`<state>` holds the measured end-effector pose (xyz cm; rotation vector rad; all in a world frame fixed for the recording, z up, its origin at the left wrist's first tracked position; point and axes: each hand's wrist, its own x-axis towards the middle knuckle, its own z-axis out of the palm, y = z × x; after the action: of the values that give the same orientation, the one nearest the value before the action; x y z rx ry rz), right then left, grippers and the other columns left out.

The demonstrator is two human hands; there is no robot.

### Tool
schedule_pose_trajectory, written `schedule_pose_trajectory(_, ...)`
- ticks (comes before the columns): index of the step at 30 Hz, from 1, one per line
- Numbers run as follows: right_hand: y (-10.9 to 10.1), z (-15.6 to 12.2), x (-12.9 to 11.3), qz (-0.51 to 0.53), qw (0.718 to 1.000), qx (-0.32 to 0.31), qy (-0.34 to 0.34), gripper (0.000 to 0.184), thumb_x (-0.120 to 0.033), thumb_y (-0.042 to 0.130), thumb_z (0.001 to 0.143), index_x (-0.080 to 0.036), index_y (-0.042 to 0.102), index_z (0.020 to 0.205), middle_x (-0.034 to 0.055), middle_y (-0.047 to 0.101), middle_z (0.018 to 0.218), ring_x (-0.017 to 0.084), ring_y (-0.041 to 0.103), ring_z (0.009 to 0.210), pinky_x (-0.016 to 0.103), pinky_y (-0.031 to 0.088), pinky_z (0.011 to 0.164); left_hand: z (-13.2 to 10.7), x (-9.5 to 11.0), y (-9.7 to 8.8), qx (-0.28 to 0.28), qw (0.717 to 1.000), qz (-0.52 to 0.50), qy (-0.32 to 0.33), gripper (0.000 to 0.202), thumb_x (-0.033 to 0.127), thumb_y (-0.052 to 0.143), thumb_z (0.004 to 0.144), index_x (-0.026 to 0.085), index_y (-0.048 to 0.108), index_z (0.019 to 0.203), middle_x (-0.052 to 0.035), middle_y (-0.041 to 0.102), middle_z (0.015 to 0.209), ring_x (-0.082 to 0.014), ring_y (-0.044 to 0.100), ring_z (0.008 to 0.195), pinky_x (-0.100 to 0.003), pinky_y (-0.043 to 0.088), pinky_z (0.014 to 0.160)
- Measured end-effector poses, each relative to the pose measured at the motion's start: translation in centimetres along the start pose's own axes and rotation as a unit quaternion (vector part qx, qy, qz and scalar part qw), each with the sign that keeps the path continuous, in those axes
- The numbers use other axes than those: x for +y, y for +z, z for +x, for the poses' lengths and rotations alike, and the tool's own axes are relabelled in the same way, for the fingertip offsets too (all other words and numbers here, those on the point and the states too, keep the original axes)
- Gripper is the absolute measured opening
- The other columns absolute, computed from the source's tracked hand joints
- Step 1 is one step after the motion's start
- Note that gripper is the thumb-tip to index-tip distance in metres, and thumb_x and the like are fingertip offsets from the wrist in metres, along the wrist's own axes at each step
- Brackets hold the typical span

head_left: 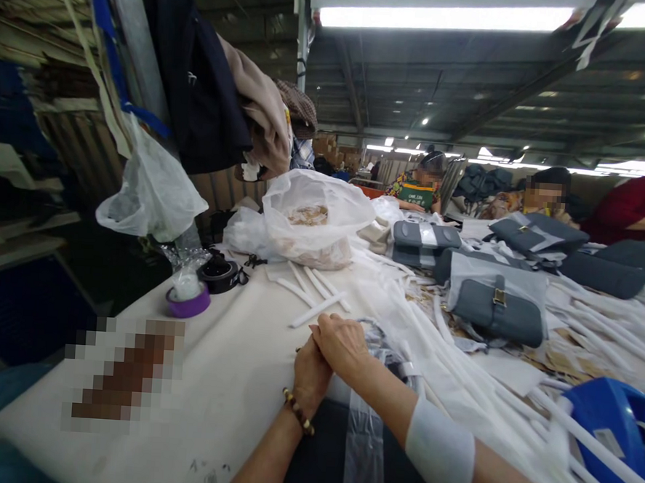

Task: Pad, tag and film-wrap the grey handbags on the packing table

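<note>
Meeting at the centre of the frame, the right hand [343,341] folds over the left hand [311,372], fingers curled; whether either grips anything cannot be told. Below them, at bottom centre, a dark bag [320,460] with a translucent strip [364,448] lies on the table [231,382]. White tubes [312,314] lie just above; a purple tape roll [187,306] sits left of centre.

On the desk [210,380] I register a purple ring [187,305] and, just beside it, a black ring [219,276]. Higher up hangs a white plastic bag [149,191] — near it, a dark garment [193,80] and a beige garment [261,106]. Overhead: a lit tube lamp [445,17]. Right side: a blue plastic object [599,415].
</note>
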<state>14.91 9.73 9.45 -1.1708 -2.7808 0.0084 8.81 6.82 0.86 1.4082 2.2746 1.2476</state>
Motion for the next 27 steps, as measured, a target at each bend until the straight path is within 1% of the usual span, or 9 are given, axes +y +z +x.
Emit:
schedule_pose_trajectory(3, -0.4, 1.1, 0.0, -0.008, 1.000, -0.013, 0.001, 0.026, -0.031, 0.049, 0.091, -0.013, 0.066, 0.098, 0.0159, 0.069, 0.098, 0.025, 0.066, 0.090, 0.029, 0.048, 0.072, 0.0, 0.8, -0.8, -0.045, 0.998, 0.017, -0.049, 0.011, 0.017, 0.055, 0.081, 0.017, 0.060, 0.091, -0.0079, 0.071, 0.083, -0.0190, 0.066, 0.077, -0.024, 0.045, 0.063)
schedule_pose_trajectory(6, -0.4, 2.3, 0.2, -0.014, 0.999, -0.031, 0.014, 0.026, -0.031, 0.053, 0.089, -0.011, 0.068, 0.094, 0.0177, 0.070, 0.095, 0.026, 0.067, 0.091, 0.029, 0.048, 0.072, -0.1, 1.6, -1.7, -0.084, 0.993, 0.030, -0.083, 0.018, 0.025, 0.058, 0.081, 0.017, 0.060, 0.098, -0.0081, 0.072, 0.091, -0.0200, 0.066, 0.083, -0.023, 0.042, 0.062)
schedule_pose_trajectory(9, -0.2, 3.3, 0.5, -0.020, 0.998, -0.049, 0.026, 0.025, -0.032, 0.056, 0.088, -0.011, 0.068, 0.095, 0.0150, 0.070, 0.095, 0.025, 0.066, 0.092, 0.032, 0.050, 0.074, 0.0, 1.9, -2.3, -0.118, 0.987, 0.042, -0.102, 0.022, 0.033, 0.056, 0.081, 0.017, 0.060, 0.096, -0.0096, 0.071, 0.093, -0.0212, 0.066, 0.085, -0.024, 0.041, 0.063)
schedule_pose_trajectory(12, 0.0, 3.9, 0.7, -0.025, 0.997, -0.071, 0.029, 0.026, -0.035, 0.056, 0.089, -0.013, 0.064, 0.099, 0.0086, 0.068, 0.100, 0.020, 0.065, 0.091, 0.037, 0.051, 0.079, 0.2, 1.7, -2.8, -0.146, 0.982, 0.048, -0.108, 0.022, 0.034, 0.055, 0.081, 0.016, 0.061, 0.091, -0.0121, 0.071, 0.092, -0.0227, 0.065, 0.085, -0.026, 0.041, 0.064)
schedule_pose_trajectory(14, 0.1, 4.3, 0.6, -0.027, 0.996, -0.084, 0.029, 0.025, -0.035, 0.055, 0.090, -0.013, 0.062, 0.101, 0.0065, 0.066, 0.102, 0.018, 0.063, 0.091, 0.038, 0.051, 0.080, 0.3, 1.5, -3.0, -0.162, 0.980, 0.045, -0.110, 0.023, 0.036, 0.053, 0.082, 0.015, 0.062, 0.088, -0.0122, 0.071, 0.089, -0.0223, 0.065, 0.083, -0.026, 0.040, 0.063)
schedule_pose_trajectory(19, 0.4, 4.9, 0.4, -0.030, 0.993, -0.108, 0.025, 0.024, -0.032, 0.055, 0.090, -0.014, 0.060, 0.105, 0.0065, 0.063, 0.105, 0.019, 0.061, 0.092, 0.039, 0.051, 0.080, 0.2, 1.0, -3.8, -0.199, 0.973, 0.021, -0.114, 0.025, 0.038, 0.050, 0.083, 0.015, 0.061, 0.081, -0.0091, 0.070, 0.084, -0.0181, 0.064, 0.077, -0.024, 0.040, 0.059)
schedule_pose_trajectory(23, 0.8, 5.3, 0.6, -0.031, 0.992, -0.120, 0.024, 0.025, -0.032, 0.055, 0.090, -0.014, 0.059, 0.107, 0.0068, 0.061, 0.107, 0.019, 0.061, 0.093, 0.039, 0.051, 0.081, 0.1, 0.6, -4.1, -0.214, 0.970, 0.015, -0.114, 0.023, 0.036, 0.051, 0.083, 0.015, 0.061, 0.078, -0.0090, 0.069, 0.082, -0.0178, 0.064, 0.076, -0.023, 0.039, 0.058)
schedule_pose_trajectory(27, 1.0, 5.5, 0.8, -0.032, 0.991, -0.128, 0.030, 0.025, -0.032, 0.055, 0.090, -0.015, 0.058, 0.108, 0.0069, 0.061, 0.108, 0.019, 0.061, 0.093, 0.039, 0.051, 0.080, 0.0, 0.3, -4.3, -0.225, 0.968, 0.008, -0.110, 0.025, 0.038, 0.051, 0.082, 0.016, 0.061, 0.079, -0.0081, 0.069, 0.082, -0.0187, 0.063, 0.075, -0.024, 0.039, 0.058)
